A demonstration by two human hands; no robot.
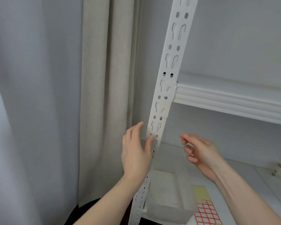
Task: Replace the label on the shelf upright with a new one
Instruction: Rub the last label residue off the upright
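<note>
The left hand (137,153) is lying open against the white shelf upright (167,75), fingers straight, with the thumb pressing the front face of the upright just below a pair of small holes and the other fingers reaching along its left edge. The right hand (197,151) is hovering to the right of the upright, apart from it, its fingers curling inward with thumb and forefinger drawing together; whether they are pinching something small is too blurred to tell. No label is showing plainly on the upright's face, which is carrying only rows of keyhole slots and round holes.

Below the right forearm, a sheet of labels (206,213) is lying on the lower shelf (243,181): red-bordered white stickers in a grid with a yellow strip at the top; the marks on the top stickers are too small for reading. A translucent plastic box (167,197) is sitting just left of the sheet, beside the upright's base. A white shelf beam (234,101) is joining the upright higher up. Beige and grey curtains (104,95) are hanging to the left.
</note>
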